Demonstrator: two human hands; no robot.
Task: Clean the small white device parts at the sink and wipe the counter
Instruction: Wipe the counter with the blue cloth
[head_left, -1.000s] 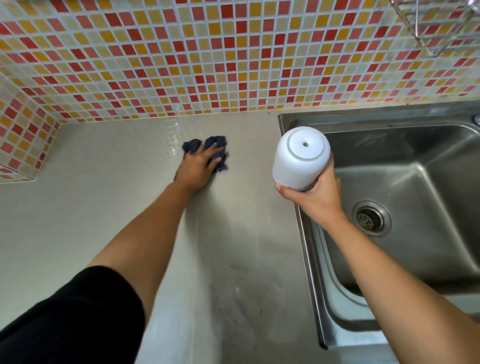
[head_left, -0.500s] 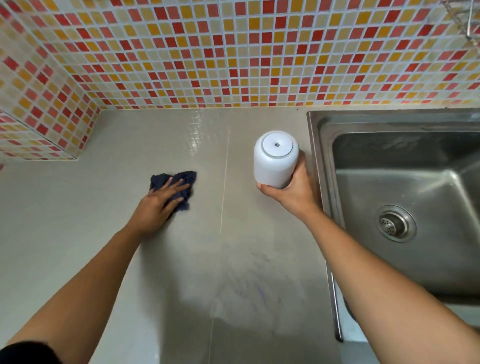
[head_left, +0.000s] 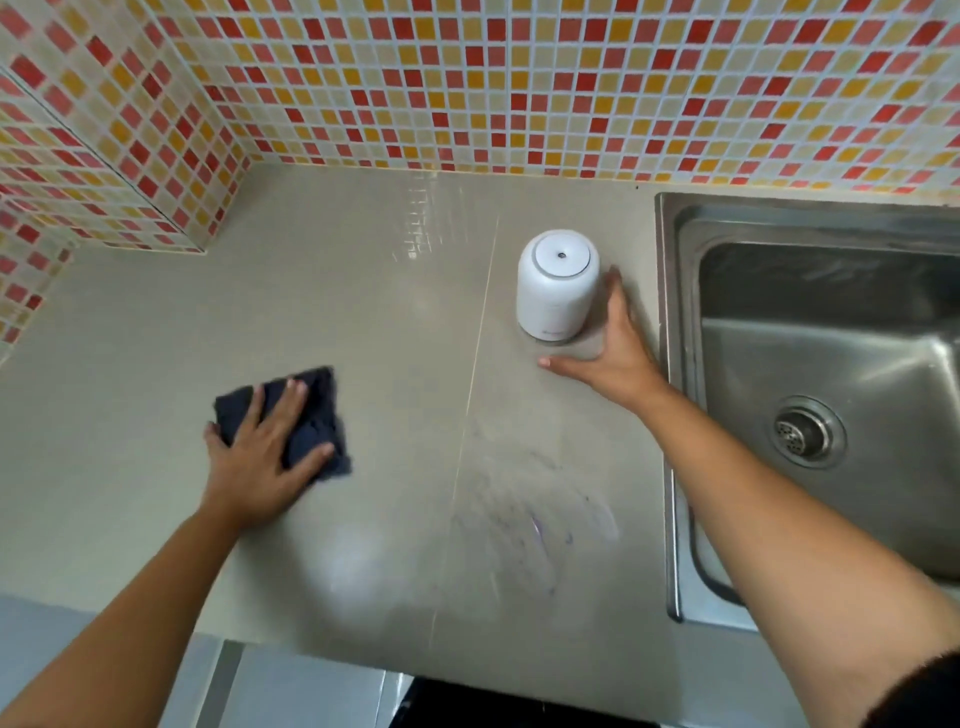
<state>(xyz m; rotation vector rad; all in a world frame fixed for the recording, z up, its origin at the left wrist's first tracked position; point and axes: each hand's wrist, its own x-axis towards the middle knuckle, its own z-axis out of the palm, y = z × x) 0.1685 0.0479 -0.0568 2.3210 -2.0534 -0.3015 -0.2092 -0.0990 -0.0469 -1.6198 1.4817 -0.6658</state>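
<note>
A small white cylindrical device (head_left: 557, 286) with a round lid and a centre hole stands upright on the beige counter (head_left: 363, 312), just left of the sink. My right hand (head_left: 610, 348) is open beside its lower right, fingers spread, slightly apart from it. My left hand (head_left: 260, 457) presses flat on a dark blue cloth (head_left: 306, 415) lying on the counter at the left. The cloth's left part is hidden under my palm.
A steel sink (head_left: 810, 389) with a round drain (head_left: 805, 434) fills the right side. Mosaic-tiled walls (head_left: 467, 78) rise at the back and left corner. Faint smeared streaks (head_left: 535, 514) mark the counter near its front edge.
My right hand has set the white device down on the counter and let it go. My left hand has dragged the cloth toward the front left.
</note>
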